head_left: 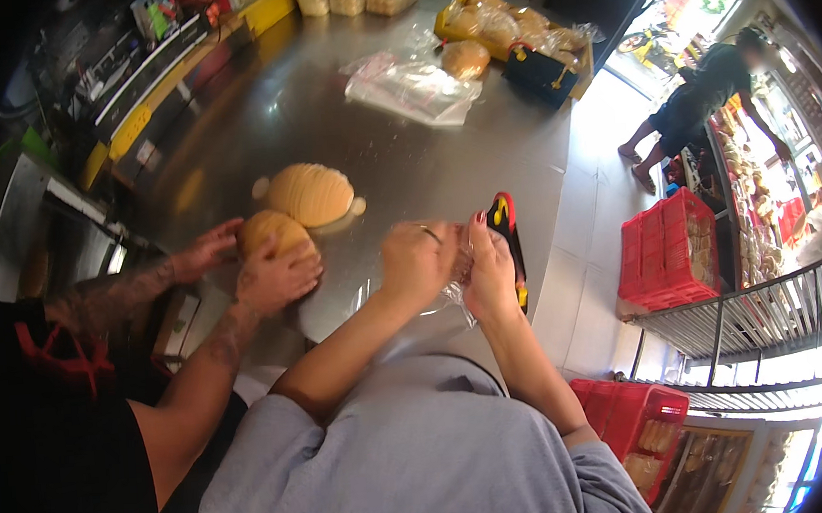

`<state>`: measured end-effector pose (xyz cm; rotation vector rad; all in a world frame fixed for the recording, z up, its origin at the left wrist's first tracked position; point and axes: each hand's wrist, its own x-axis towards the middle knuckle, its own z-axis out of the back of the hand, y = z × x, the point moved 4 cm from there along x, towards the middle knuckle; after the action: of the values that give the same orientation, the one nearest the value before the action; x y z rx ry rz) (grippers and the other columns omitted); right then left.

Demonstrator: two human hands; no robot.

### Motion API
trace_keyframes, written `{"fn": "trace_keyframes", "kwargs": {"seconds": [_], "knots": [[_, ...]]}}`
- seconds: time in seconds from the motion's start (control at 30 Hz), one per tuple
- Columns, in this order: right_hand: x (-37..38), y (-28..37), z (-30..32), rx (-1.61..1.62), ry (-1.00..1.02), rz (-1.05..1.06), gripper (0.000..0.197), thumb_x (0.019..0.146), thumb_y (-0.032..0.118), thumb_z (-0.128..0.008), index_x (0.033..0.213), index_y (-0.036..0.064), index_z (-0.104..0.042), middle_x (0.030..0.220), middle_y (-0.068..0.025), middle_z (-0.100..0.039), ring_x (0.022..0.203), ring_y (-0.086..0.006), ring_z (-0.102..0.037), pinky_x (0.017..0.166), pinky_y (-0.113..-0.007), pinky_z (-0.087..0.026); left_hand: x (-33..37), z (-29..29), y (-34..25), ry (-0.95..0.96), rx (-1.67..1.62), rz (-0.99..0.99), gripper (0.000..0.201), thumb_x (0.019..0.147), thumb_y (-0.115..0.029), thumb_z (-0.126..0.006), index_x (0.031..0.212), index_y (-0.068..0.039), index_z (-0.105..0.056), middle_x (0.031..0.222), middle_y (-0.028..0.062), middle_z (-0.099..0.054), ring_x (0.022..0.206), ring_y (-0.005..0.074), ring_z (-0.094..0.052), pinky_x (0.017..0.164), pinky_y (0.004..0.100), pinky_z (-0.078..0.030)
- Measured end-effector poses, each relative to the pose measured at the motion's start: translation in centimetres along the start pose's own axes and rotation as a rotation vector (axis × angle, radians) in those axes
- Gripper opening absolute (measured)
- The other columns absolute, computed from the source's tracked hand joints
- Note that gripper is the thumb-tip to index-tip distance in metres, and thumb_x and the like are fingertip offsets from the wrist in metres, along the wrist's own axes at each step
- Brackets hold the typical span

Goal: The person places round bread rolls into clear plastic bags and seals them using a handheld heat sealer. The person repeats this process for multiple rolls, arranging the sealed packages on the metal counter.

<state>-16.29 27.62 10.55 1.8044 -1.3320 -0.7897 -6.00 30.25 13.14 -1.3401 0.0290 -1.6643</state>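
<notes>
Both of my hands are close together over the near right part of the steel table. The fingers of my right hand (490, 272) pinch a clear plastic bag (455, 291), its thumb pointing up. My left hand (419, 261), slightly blurred and wearing a ring, is closed at the bag's other side. What the bag holds, if anything, is hidden by my hands. Just past my right hand lies a red, black and yellow tool (503, 214), partly covered. Left of me, a co-worker's two hands hold a round loaf (274, 236), beside a sliced loaf (311, 194) on the table.
A stack of flat clear bags (414, 92) lies farther back on the steel table (257, 105), near a bagged bun (465, 60) and a yellow crate (456, 15) of wrapped breads. Red crates (663, 248) stand on the floor at right. Another person (704, 88) leans toward shelves.
</notes>
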Motion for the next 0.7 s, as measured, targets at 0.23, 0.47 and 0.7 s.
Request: {"fn": "trace_keyframes", "kwargs": {"seconds": [0.23, 0.47, 0.7], "knots": [[-1.1, 0.8, 1.2, 0.368, 0.415, -0.052, 0.032, 0.095, 0.025, -0.062, 0.069, 0.0077, -0.056, 0.067, 0.0032, -0.052, 0.064, -0.0064, -0.048, 0.058, -0.025, -0.04, -0.7, 0.9, 0.0, -0.032, 0.158, -0.034, 0.019, 0.086, -0.017, -0.065, 0.072, -0.007, -0.057, 0.063, 0.0088, -0.059, 0.056, 0.03, -0.054, 0.057, 0.0402, -0.039], [-1.6, 2.5, 0.9, -0.538, -0.019, 0.047, 0.015, 0.083, 0.007, -0.072, 0.074, 0.0016, -0.062, 0.064, 0.0011, -0.059, 0.054, -0.0059, -0.05, 0.05, -0.021, -0.037, -0.6, 4.6, 1.9, 0.383, -0.432, 0.377, 0.006, 0.085, -0.006, -0.07, 0.089, -0.003, -0.065, 0.066, -0.0006, -0.057, 0.061, 0.0062, -0.051, 0.062, 0.0241, -0.042], [0.5, -0.1, -0.4, -0.332, 0.077, 0.108, 0.012, 0.089, 0.01, -0.068, 0.082, 0.0029, -0.062, 0.073, -0.0013, -0.063, 0.065, -0.0065, -0.054, 0.061, -0.022, -0.043, -4.9, 4.3, 3.7, 0.277, -0.8, 0.818, 0.007, 0.09, -0.007, -0.066, 0.091, -0.001, -0.064, 0.072, -0.0018, -0.059, 0.062, 0.005, -0.052, 0.06, 0.0209, -0.044]]}}
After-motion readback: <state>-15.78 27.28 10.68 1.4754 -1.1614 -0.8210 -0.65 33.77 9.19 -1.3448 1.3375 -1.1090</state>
